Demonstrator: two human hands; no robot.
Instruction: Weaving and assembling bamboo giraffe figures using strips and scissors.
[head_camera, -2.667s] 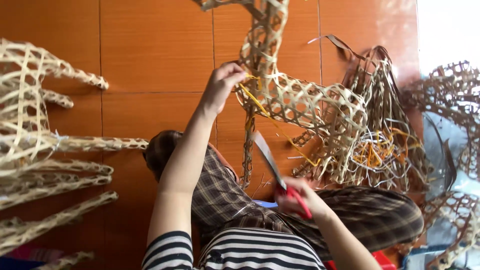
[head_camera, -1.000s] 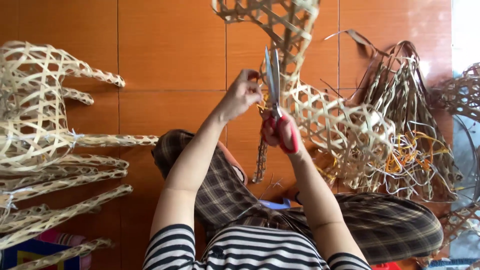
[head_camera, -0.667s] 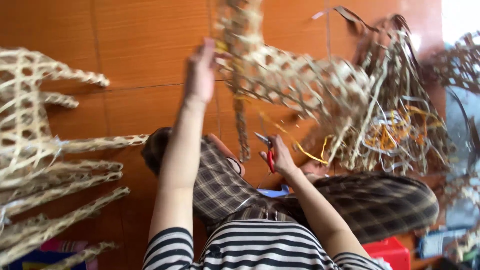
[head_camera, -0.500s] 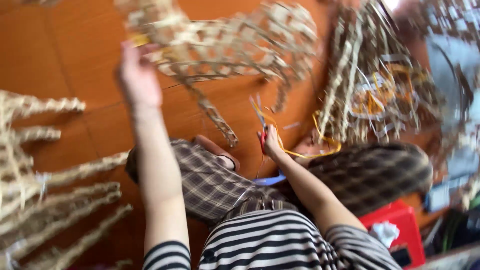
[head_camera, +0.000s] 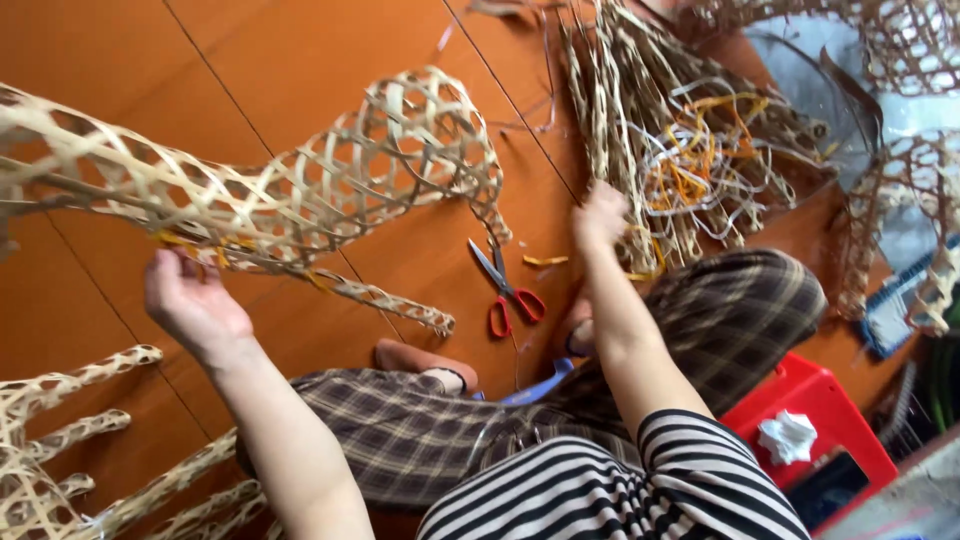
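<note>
The woven frame (head_camera: 330, 190) is held from below by the left hand (head_camera: 195, 305), fingers curled on it; the right hand (head_camera: 600, 215), loosely closed, is laid on the strips (head_camera: 680, 160); the scissors (head_camera: 508, 290) lie on the floor just left of it.

Left hand (head_camera: 195, 305) grips the woven bamboo frame (head_camera: 300, 185) from below; right hand (head_camera: 600, 213) reaches into the loose strip pile (head_camera: 680, 150); red-handled scissors (head_camera: 508, 290) lie on the floor (head_camera: 300, 60) between them.

Red-handled scissors (head_camera: 508, 290), orange floor (head_camera: 300, 60)
</note>
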